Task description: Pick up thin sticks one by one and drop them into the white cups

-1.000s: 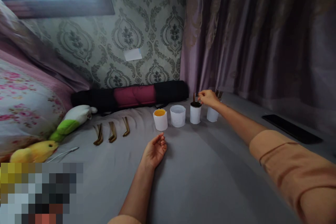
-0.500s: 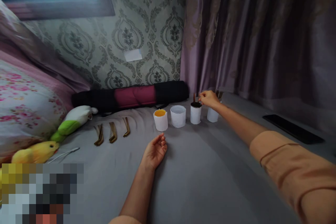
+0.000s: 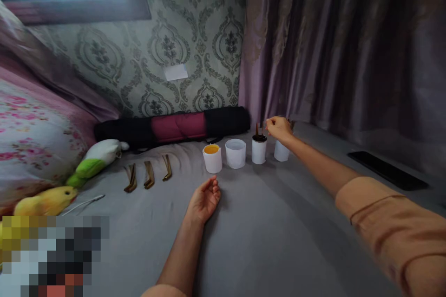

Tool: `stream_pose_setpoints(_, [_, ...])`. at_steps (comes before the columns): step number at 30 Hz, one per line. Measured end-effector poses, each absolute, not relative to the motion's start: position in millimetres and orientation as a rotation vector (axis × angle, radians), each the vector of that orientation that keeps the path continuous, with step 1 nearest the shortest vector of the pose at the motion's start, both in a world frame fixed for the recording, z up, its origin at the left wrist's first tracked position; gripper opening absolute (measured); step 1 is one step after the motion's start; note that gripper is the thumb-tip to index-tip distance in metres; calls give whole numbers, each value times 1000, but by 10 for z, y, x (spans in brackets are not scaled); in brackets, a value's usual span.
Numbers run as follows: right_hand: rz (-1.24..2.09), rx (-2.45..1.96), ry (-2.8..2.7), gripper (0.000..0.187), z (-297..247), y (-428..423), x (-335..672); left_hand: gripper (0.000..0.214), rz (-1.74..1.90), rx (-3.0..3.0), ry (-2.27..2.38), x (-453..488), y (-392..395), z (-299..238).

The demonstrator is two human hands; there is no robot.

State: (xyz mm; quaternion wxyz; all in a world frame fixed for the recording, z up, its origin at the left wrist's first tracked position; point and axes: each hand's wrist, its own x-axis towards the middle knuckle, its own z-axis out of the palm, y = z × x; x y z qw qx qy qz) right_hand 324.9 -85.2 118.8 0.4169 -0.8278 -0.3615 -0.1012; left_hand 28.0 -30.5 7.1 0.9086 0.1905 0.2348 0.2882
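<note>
My right hand is in a pinch just right of and above a white cup filled with dark brown stuff. A thin brown piece stands up from that cup near my fingertips; what the fingers hold is too small to make out. Behind my right wrist, another white cup with brown sticks is partly hidden. My left hand rests palm up on the grey sheet, fingers loosely curled and holding nothing. It lies just in front of a white cup with orange inside. A wider white cup stands between the orange and dark ones.
Three bent brown bundles lie in a row on the grey sheet at left. Plush toys and a white cable are farther left. A black and maroon roll lies along the wall. A flat black object lies at right.
My right hand has lifted slightly up and to the right, away from the dark cup's rim. My left hand stays in place.
</note>
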Motion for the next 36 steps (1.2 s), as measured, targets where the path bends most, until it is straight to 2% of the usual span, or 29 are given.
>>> stream_pose_setpoints(15, [130, -1519, -783, 31, 1100, -1122, 2788, 11, 587, 367, 465, 282, -298, 59])
stream_pose_setpoints(28, [436, -1433, -686, 28, 671, -1145, 2257, 5, 579, 368, 435, 276, -277, 33])
stream_pose_setpoints(36, [550, -1410, -671, 29, 462, -1047, 2097, 15, 580, 375, 417, 273, -278, 26])
